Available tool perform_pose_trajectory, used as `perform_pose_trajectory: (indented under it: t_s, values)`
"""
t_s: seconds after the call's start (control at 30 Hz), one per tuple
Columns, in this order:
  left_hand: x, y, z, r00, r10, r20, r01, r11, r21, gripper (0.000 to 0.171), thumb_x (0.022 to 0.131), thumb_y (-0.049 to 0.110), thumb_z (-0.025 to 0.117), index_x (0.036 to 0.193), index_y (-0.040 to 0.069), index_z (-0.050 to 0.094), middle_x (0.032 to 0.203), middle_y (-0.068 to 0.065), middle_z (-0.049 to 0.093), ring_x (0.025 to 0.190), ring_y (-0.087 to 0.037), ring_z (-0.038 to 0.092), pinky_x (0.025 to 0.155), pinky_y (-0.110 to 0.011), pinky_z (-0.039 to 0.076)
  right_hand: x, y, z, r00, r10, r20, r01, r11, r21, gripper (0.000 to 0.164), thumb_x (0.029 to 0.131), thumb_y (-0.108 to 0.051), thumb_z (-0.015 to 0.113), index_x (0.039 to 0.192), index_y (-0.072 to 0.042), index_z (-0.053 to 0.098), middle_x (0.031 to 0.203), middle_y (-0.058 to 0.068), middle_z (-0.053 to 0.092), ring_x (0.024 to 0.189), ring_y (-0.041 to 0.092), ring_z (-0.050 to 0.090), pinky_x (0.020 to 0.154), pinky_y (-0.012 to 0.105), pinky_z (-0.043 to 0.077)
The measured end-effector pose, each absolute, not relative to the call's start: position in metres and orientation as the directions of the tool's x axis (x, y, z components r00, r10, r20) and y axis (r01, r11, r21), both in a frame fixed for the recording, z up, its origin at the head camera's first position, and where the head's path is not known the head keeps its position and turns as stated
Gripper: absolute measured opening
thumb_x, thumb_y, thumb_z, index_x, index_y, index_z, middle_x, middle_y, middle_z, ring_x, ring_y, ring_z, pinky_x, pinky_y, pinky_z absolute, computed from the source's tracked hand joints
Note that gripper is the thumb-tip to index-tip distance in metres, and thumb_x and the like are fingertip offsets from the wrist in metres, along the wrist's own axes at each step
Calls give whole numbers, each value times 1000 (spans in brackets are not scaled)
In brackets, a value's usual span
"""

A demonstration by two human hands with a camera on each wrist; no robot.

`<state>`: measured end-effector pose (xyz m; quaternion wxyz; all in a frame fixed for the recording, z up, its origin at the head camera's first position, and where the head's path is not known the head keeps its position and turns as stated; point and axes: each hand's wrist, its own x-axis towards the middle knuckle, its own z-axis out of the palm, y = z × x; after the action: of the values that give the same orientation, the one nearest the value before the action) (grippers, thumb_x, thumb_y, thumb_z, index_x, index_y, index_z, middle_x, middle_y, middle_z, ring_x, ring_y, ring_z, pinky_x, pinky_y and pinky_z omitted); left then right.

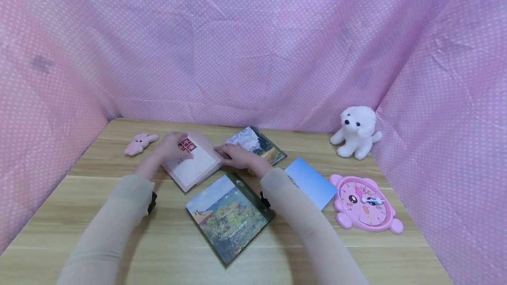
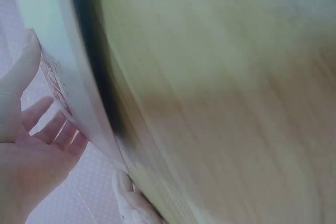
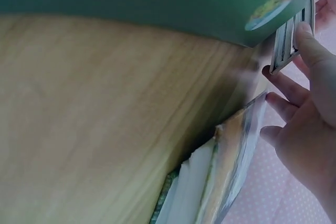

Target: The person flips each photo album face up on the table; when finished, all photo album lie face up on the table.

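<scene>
A white book (image 1: 194, 168) with a red square of characters lies at the left of the table, a pinkish cover or board showing along its far side. My left hand (image 1: 172, 146) rests on its front cover, thumb and fingers spread and relaxed; in the left wrist view the fingertips (image 2: 79, 142) touch the cover. At the book's right edge my right hand (image 1: 237, 156) pinches a corner. The right wrist view shows that thumb on the page edges (image 3: 286, 43) and the index finger by the corner, the other fingers near a second book.
A photo album (image 1: 231, 214) lies in front, a painted-cover book (image 1: 259, 144) behind the right hand. Right of the forearm are a blue book (image 1: 310, 184) and a pink toy clock (image 1: 366, 203). A white plush dog (image 1: 354, 133) sits far right; a small pink plush (image 1: 140, 143) lies far left.
</scene>
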<state>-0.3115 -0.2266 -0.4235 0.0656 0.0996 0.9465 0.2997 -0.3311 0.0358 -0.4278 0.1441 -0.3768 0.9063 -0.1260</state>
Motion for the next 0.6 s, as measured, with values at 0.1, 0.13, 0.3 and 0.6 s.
perform_pose_trajectory:
  t_s: [0.1,0.13,0.3,0.6]
  values:
    - [-314,-226,-423,-975,217,-51,146,793,591,88,77,32,77,142,-7,32,143,-32,32,134,-47,25,111,-58,19,-329,38,-423,-671,-727,-146,-643,668,-374,56,96,-31,53,147,-18,34,147,2,41,137,19,35,116,40,24]
    - [-314,-226,-423,-977,206,-52,135,790,599,88,77,32,78,142,-6,32,144,-32,31,133,-47,26,111,-59,20,-329,39,-422,-669,-730,-138,-645,663,-379,55,96,-30,54,147,-18,34,147,3,42,136,18,37,114,37,27]
    - [-314,-225,-417,-985,165,-46,102,777,621,90,76,32,78,144,-2,31,142,-35,28,128,-49,32,108,-61,25,-327,41,-416,-669,-737,-90,-662,647,-377,53,96,-29,54,145,-17,38,145,3,44,132,17,42,109,30,35]
    - [-312,-223,-405,-985,161,53,157,748,645,88,75,27,80,145,3,32,133,-33,42,114,-44,47,99,-56,40,-322,42,-402,-674,-738,-36,-670,631,-390,52,95,-32,57,142,-19,42,141,3,48,124,17,48,103,32,42]
